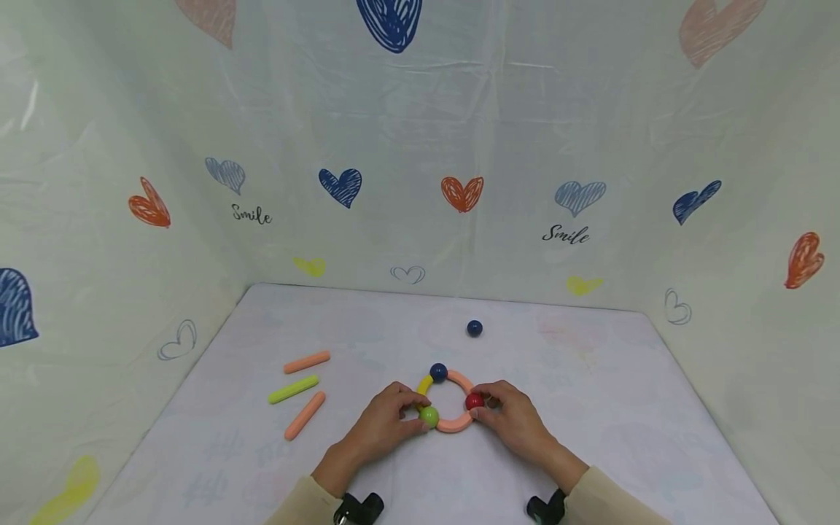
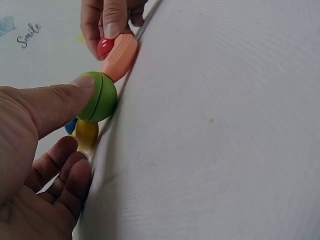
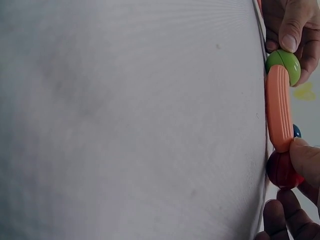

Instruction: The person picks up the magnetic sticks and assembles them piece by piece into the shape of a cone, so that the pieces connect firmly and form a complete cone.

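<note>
The ring (image 1: 454, 425) lies on the bench (image 1: 610, 394). The left grip (image 1: 386, 415) pinches its green ball (image 1: 429, 417) at eight o'clock, the right grip (image 1: 515, 421) its red ball (image 1: 474, 402) at three, likely to brace it evenly.

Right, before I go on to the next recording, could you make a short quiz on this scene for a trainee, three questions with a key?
1. Count: How many straight sticks lie to the left of the ring?
2. Multiple choice: What colour is the ball that the left hand holds?
a) red
b) green
c) dark blue
3. True or false: The ball outside the ring lies nearer the person than the ring does.

Key:
1. Three: two orange, one yellow-green.
2. b, the green ball.
3. False; the loose dark blue ball lies beyond the ring.
</note>
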Tool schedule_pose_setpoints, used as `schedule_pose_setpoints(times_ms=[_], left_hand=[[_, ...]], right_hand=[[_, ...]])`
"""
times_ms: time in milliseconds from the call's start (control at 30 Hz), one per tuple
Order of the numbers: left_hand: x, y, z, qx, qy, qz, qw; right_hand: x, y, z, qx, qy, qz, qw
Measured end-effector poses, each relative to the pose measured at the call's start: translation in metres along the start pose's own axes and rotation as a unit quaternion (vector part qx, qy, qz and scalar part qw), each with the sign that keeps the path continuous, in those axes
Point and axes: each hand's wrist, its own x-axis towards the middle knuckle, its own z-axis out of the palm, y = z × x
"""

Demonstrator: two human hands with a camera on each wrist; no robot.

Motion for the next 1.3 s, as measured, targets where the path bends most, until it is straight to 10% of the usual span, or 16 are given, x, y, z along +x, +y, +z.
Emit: schedule_pose_setpoints(times_ms=[533, 867, 1300], left_hand=[[-0.022, -0.025, -0.053, -0.019, 0.090, -0.051, 0.9945], [-0.059, -0.063, -0.102, -0.034, 0.147, -0.054, 0.9871], [-0.098, -0.099, -0.119, -0.014, 0.124, -0.132, 0.9833]], right_hand=[[0.000, 0.000, -0.001, -0.005, 0.000, 0.001, 1.0000], [-0.001, 0.000, 0.000, 0.005, -0.004, 0.000, 1.0000], [0.000, 0.001, 0.002, 0.000, -0.009, 0.009, 0.9999]])
